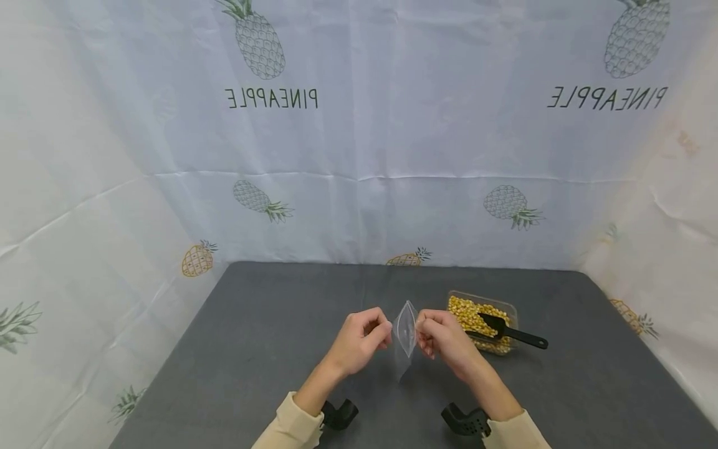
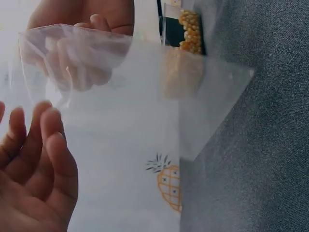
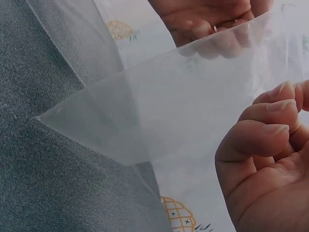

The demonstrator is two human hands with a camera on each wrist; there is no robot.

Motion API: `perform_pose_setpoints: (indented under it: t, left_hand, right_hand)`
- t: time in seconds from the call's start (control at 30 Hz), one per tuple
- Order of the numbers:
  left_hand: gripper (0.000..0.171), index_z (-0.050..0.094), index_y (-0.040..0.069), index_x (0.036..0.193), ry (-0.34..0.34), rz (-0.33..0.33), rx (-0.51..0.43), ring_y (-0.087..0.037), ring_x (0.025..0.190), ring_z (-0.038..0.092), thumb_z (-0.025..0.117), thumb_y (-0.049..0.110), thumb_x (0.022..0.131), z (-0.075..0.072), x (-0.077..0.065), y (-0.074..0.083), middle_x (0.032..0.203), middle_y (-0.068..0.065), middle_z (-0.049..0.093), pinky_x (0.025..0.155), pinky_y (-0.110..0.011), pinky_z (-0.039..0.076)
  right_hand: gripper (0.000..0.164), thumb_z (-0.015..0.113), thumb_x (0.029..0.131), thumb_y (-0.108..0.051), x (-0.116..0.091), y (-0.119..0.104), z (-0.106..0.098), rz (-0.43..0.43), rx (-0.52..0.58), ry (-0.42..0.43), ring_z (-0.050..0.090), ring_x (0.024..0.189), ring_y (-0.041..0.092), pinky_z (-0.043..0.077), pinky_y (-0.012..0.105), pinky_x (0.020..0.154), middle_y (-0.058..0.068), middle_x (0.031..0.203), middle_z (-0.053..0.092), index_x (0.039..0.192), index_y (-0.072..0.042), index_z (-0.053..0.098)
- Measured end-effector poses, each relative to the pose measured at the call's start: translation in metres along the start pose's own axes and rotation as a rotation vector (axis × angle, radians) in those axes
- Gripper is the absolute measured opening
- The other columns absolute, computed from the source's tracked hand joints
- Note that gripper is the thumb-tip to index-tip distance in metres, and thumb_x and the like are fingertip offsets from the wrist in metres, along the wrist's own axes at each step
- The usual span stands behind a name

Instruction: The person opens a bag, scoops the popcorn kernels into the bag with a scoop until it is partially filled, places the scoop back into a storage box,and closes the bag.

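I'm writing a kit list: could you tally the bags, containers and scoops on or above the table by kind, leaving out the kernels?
Clear bag: 1
Clear container: 1
Black scoop: 1
Total: 3

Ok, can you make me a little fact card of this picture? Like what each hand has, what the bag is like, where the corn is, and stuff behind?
Left hand: pinches one side of the bag's mouth
Right hand: pinches the other side
Bag: clear, mouth spread open, no corn seen inside
Corn: yellow, in a clear container near the right hand
Scoop: black, lying in the corn, handle sticking out past the rim
Table: dark gray
Behind: white cloth with pineapple pictures
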State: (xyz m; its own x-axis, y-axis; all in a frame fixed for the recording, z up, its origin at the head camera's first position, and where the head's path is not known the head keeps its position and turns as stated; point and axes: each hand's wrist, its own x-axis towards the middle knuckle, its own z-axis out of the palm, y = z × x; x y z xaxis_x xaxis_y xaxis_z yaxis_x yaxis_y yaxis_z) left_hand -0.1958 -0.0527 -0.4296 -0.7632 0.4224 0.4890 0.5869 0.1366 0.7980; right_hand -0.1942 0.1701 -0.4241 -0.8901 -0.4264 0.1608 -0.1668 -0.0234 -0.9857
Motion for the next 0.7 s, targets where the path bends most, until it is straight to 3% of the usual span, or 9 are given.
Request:
perform_pose_setpoints:
  t: [0.13,0.17,0.27,0.37,0.5,0.6,0.7]
  left_hand:
    - [0.009,0.067,0.009,0.100,0.006,0.075,0.041,-0.012,0.081,0.061,0.059,0.012,0.101,-0.001,0.000,-0.003,0.091,-0.002,0.065,0.075,-0.032,0.053]
    - [0.013,0.067,0.009,0.109,-0.007,0.079,0.049,-0.013,0.088,0.061,0.059,0.015,0.101,-0.002,0.000,-0.003,0.099,-0.002,0.065,0.081,-0.033,0.053]
    - [0.047,0.056,0.010,0.139,-0.091,0.064,0.060,-0.018,0.116,0.056,0.062,0.036,0.101,-0.003,-0.001,-0.005,0.128,-0.004,0.059,0.099,-0.041,0.048]
    - [0.089,0.028,0.022,0.161,-0.199,-0.009,0.087,-0.019,0.140,0.039,0.063,0.065,0.092,-0.001,-0.002,-0.004,0.154,-0.001,0.038,0.111,-0.049,0.038]
    - [0.118,0.001,0.037,0.163,-0.278,-0.093,0.111,-0.018,0.152,0.019,0.061,0.086,0.073,0.005,-0.003,-0.002,0.167,0.007,0.012,0.114,-0.058,0.031]
    - [0.123,-0.002,0.039,0.162,-0.298,-0.106,0.089,-0.019,0.153,0.017,0.062,0.087,0.070,0.010,-0.003,-0.002,0.168,0.008,0.008,0.114,-0.057,0.032]
    - [0.118,0.002,0.038,0.162,-0.297,-0.104,0.052,-0.018,0.150,0.024,0.069,0.079,0.074,0.012,-0.004,-0.004,0.166,0.009,0.012,0.113,-0.052,0.036]
  right_hand:
    - [0.030,0.045,0.101,-0.004,-0.001,0.000,-0.001,-0.012,0.002,-0.013,0.044,0.052,0.012,0.040,0.031,0.045,0.000,0.064,0.051,0.076,0.011,0.046]
    - [0.029,0.045,0.101,-0.005,-0.001,0.001,-0.001,-0.015,0.004,-0.019,0.045,0.052,0.011,0.040,0.030,0.045,0.000,0.064,0.051,0.076,0.011,0.046]
    - [0.030,0.045,0.102,-0.006,-0.001,0.001,-0.001,-0.024,0.024,-0.039,0.046,0.053,0.010,0.041,0.029,0.046,-0.001,0.065,0.052,0.076,0.009,0.045]
    - [0.029,0.043,0.102,-0.006,-0.001,0.002,-0.001,-0.034,0.042,-0.061,0.046,0.054,0.009,0.041,0.028,0.047,-0.002,0.066,0.052,0.076,0.007,0.044]
    - [0.028,0.042,0.101,-0.005,-0.001,0.002,0.001,-0.051,0.052,-0.098,0.046,0.055,0.010,0.042,0.028,0.048,-0.002,0.067,0.052,0.077,0.007,0.045]
    - [0.027,0.042,0.102,-0.006,0.000,0.001,0.004,-0.043,0.050,-0.127,0.046,0.055,0.010,0.041,0.029,0.047,-0.002,0.068,0.052,0.078,0.008,0.045]
    - [0.028,0.042,0.101,-0.007,-0.001,-0.001,0.006,-0.016,0.039,-0.146,0.045,0.056,0.010,0.038,0.032,0.046,-0.001,0.068,0.051,0.078,0.008,0.042]
